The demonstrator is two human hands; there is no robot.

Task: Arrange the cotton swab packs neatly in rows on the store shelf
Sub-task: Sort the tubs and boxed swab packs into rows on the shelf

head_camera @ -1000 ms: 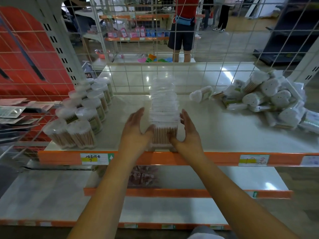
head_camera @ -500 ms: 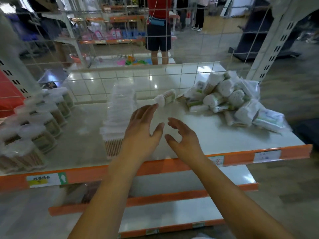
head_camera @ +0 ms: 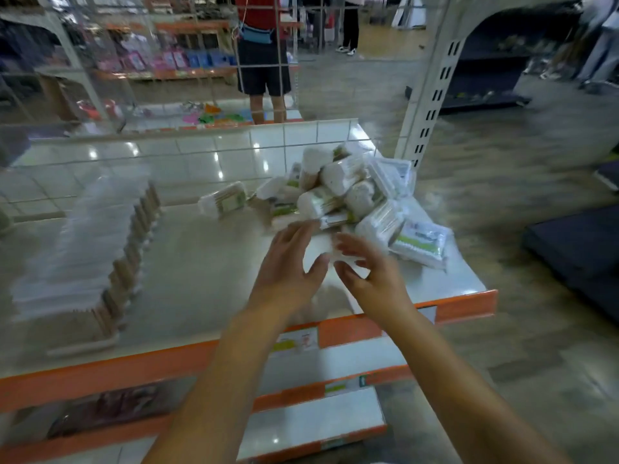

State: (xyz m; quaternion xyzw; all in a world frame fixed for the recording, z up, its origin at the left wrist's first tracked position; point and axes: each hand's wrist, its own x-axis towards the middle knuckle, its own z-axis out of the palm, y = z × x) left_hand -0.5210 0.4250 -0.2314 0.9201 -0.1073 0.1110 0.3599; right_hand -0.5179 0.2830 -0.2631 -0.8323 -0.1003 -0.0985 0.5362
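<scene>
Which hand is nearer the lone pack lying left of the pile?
Left. The left hand is just below and right of the lone pack; the right hand is farther right, by the pile.

No text legible anywhere, motion blur throughout, price tag (head_camera: pixel 296 341) on orange shelf edge (head_camera: pixel 134 366) below left hand (head_camera: pixel 288 272) unreadable, green-and-white labels on cotton swab packs (head_camera: pixel 345 192) beyond right hand (head_camera: pixel 371 276) unreadable

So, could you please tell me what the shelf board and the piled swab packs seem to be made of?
Shelf board: probably white-coated metal, glossy, mirroring ceiling lights, with an orange front strip. Piled swab packs: clear plastic wrap or tubs, shiny, white cotton tips showing through; blur hides detail.
</scene>
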